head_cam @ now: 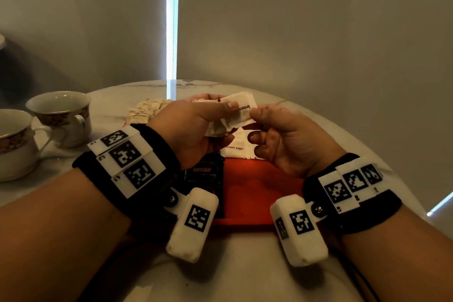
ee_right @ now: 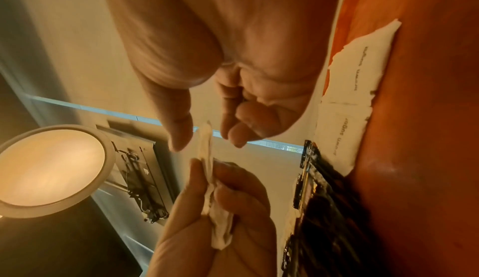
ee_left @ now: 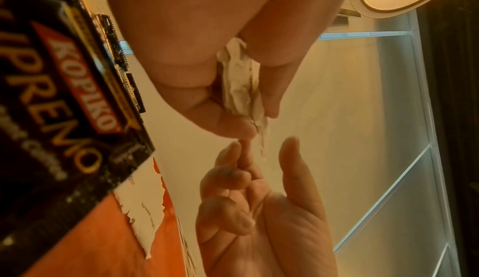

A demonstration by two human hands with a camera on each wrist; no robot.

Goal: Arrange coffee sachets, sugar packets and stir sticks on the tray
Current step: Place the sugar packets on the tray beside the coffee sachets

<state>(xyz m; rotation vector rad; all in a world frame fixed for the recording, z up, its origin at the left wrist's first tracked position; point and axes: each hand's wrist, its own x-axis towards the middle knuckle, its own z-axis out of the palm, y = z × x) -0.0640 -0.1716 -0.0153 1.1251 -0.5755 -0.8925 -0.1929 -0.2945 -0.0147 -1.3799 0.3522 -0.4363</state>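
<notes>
While both hands work above it, the round white marble-patterned table (head_cam: 318, 130) carries everything else: the flat orange-red plastic tray (head_cam: 255, 193) lies at its near edge, two white china cups with brown floral bands (head_cam: 61, 117) stand well apart to the left, and a loose heap of pale paper sachets (head_cam: 147, 110) sits beyond the tray. On the tray, at its left, lie black Kopiko coffee sachets (ee_left: 64, 107); overlap hides the exact count, at least three serrated edges show in the left wrist view. Just beside them on the tray rest two white brown-sugar packets (ee_right: 347, 105), laid edge to edge. Stir sticks: none identifiable in any view. Left hand (head_cam: 193, 127) holds a small bunch of white sugar packets (head_cam: 235, 113) clamped between thumb and curled fingers, above the far part of the tray; count in the bunch unclear, at least two. Right hand (head_cam: 282, 140) has thumb and forefinger at the corner of the uppermost packet; whether it already pinches cannot be told, as the right wrist view shows the digits just apart. Judgement: packets are light, thin, soft paper with loose granules, easily creased or torn; best taken at a sealed edge with a light pinch, one at a time.
</notes>
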